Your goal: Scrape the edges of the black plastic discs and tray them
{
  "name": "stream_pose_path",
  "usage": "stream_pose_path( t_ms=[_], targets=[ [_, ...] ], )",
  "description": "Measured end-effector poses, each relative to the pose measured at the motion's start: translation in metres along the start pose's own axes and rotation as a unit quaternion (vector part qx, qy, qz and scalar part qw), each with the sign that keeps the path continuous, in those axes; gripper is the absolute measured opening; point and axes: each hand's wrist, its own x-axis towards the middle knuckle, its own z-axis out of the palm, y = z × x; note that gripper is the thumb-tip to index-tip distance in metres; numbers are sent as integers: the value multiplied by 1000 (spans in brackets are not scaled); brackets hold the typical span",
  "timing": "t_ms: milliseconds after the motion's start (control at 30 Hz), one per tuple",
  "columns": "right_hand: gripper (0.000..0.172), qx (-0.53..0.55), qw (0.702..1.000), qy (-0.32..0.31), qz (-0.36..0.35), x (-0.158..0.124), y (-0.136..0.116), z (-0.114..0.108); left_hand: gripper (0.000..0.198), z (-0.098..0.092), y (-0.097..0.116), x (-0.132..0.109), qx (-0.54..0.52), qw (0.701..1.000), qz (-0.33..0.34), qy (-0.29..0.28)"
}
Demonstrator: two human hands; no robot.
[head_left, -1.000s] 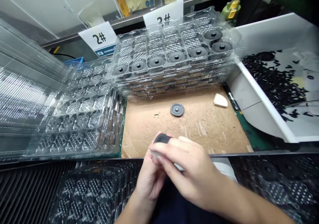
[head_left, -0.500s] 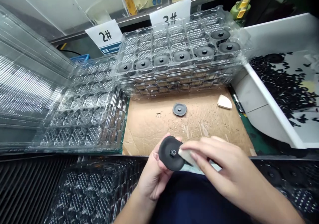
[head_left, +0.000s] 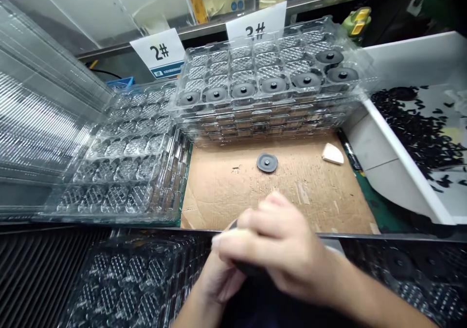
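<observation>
My left hand point(head_left: 221, 277) holds a black round disc point(head_left: 233, 225), which is mostly covered by my other hand. Over it, my right hand point(head_left: 270, 243) is closed, its fingers curled and blurred; the white piece in them is largely hidden, with only a pale edge near the fingertips. Beyond my hands, a second dark disc with a small centre hub point(head_left: 267, 162) lies on the cardboard point(head_left: 215, 191). To its right rests a white wedge-shaped block point(head_left: 332, 154).
Stacked clear trays point(head_left: 262, 106) stand at the back, several discs in the top one. More clear trays point(head_left: 124, 172) are at left. A white bin point(head_left: 404, 160) with small black pieces is at right. Dark trays point(head_left: 124, 284) sit below the table edge.
My right hand has moved left across the held disc and now covers most of it. The view has shifted slightly, so the table items appear a little lower and to the right.
</observation>
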Motion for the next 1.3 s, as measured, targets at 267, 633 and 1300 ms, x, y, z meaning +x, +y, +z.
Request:
stream_pose_path(
  t_ms=[267, 633, 1300],
  targets=[
    [22, 86, 955, -5, 285, -9, 81, 56, 49, -13, 7, -11, -203, 972, -40, -107],
    [26, 87, 950, 22, 299, -22, 66, 78, 56, -43, 11, -17, -52, 985, 136, -88],
    [25, 466, 767, 47, 438, -20, 20, 58, 71, -61, 21, -13, 431, 869, 243, 6]
  ],
)
